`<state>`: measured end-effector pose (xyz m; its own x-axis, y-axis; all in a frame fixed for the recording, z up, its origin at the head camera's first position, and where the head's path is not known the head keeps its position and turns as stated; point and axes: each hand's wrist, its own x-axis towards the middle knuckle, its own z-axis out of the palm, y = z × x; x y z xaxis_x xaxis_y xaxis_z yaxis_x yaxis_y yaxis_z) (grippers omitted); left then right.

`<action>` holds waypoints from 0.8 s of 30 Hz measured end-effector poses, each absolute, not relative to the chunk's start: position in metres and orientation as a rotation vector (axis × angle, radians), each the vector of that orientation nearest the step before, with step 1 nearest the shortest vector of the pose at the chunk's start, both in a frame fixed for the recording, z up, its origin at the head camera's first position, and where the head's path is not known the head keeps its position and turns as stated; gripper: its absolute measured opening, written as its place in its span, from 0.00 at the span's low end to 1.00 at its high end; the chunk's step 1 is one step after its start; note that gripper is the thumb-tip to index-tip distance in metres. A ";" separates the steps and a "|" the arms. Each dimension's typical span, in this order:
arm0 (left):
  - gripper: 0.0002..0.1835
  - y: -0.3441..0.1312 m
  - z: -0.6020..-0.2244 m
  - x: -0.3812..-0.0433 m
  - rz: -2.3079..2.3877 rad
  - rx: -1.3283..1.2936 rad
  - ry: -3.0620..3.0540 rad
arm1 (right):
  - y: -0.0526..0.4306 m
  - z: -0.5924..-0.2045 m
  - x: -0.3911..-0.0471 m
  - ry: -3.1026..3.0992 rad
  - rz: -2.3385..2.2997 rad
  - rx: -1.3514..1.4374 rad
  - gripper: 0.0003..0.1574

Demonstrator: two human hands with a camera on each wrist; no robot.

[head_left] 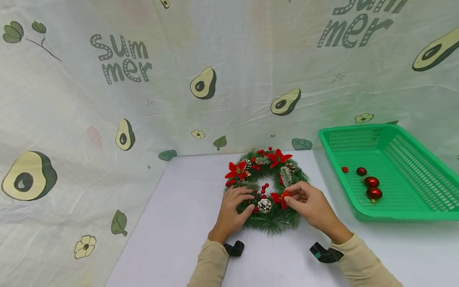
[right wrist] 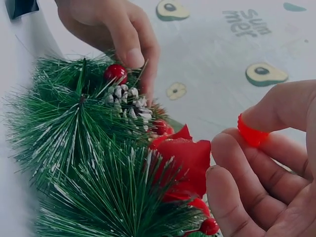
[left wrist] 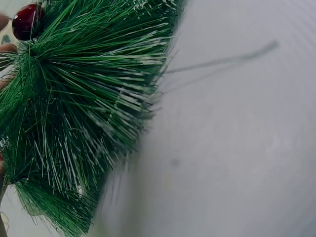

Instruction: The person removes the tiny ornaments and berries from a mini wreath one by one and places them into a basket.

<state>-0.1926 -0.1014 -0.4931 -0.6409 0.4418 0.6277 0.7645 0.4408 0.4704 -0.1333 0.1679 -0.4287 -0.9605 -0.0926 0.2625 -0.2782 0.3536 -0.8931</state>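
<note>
A green Christmas wreath [head_left: 270,224] lies on the white table, decorated with red poinsettias, berries and frosted pine cones. My left hand [head_left: 231,209] holds its lower left part, the thumb beside a red berry [right wrist: 115,73] and a pine cone [head_left: 264,205]; greenery hides some fingertips. Between thumb and fingers, my right hand [head_left: 311,204] pinches a small, ridged, bright red piece [right wrist: 253,133]; its exact kind cannot be told. That hand is just above the lower right poinsettia [right wrist: 185,163]. The left wrist view mostly shows the wreath's bristly needles [left wrist: 89,84].
A green plastic basket [head_left: 412,213] stands on the right of the table. Inside are several shiny red balls [head_left: 371,181] and a small red piece [head_left: 345,170]. Behind the table hangs a cloth [head_left: 244,115] printed with avocados.
</note>
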 end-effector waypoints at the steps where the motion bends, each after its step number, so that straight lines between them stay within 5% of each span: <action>1: 0.12 -0.101 -0.492 -0.192 -1.054 -1.026 -2.287 | 0.169 -0.429 -0.133 -2.439 1.664 0.337 0.12; 24: 0.18 -0.104 -0.496 -0.195 -0.959 -1.071 -2.316 | 0.193 -0.421 -0.140 -2.418 1.624 0.251 0.17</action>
